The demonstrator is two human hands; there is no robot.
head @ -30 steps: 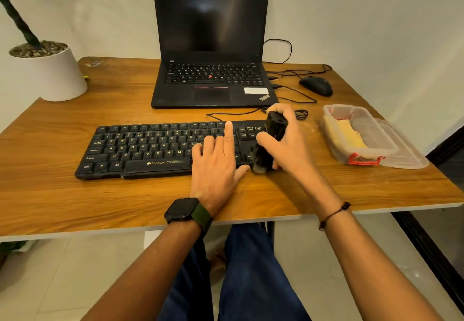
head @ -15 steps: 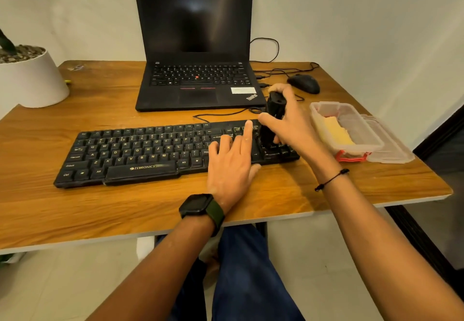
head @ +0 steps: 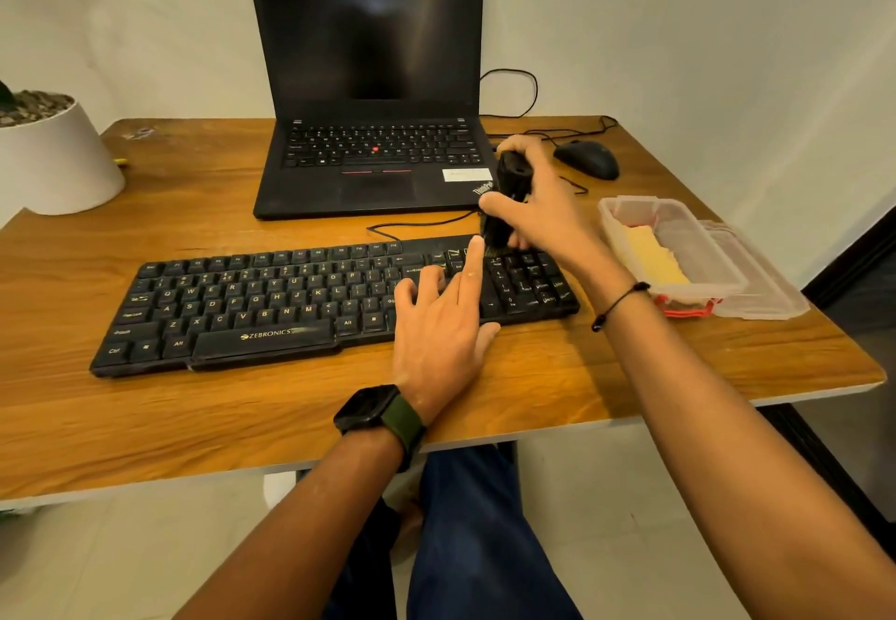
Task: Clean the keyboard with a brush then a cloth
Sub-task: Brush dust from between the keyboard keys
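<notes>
Black keyboard (head: 291, 299) across frame centre on wooden desk (head: 194, 406). Left hand (head: 439, 324) flat, fingers straight, pressing its right keys. Right hand (head: 543, 202) gripping black brush (head: 504, 202), bristles on the upper right keys.

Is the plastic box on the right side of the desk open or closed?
Open. The plastic box has no cover on top, its yellow cloth shows inside, and the clear lid lies beside it on the desk.

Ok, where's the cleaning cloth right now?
Head view, right side: the yellow cloth lies in the clear plastic box, right of the keyboard.
</notes>
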